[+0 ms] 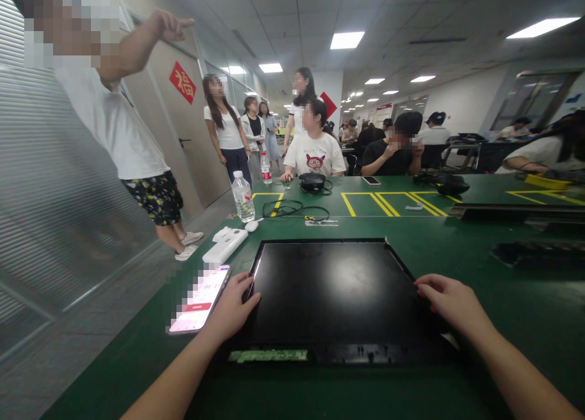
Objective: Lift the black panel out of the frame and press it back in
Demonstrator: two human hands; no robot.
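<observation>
A black flat display panel (315, 304) lies face up on the green table in front of me, a patch of light reflecting on its glass. Along its near edge runs a dark strip with a narrow green circuit board (269, 355) at the left. My left hand (235, 301) grips the panel's left edge, thumb over the frame and fingers along the outside. On the opposite side, my right hand (450, 298) pinches the right edge between thumb and fingers. The fingertips under the frame are partly hidden.
Left of the panel lie a lit phone (201, 301) and a white device (225, 244). Behind them stand a water bottle (243, 197) and a black cable (292, 210). Dark strips (530, 255) lie at the right. A person (109, 121) stands pointing at the left; others sit across the table.
</observation>
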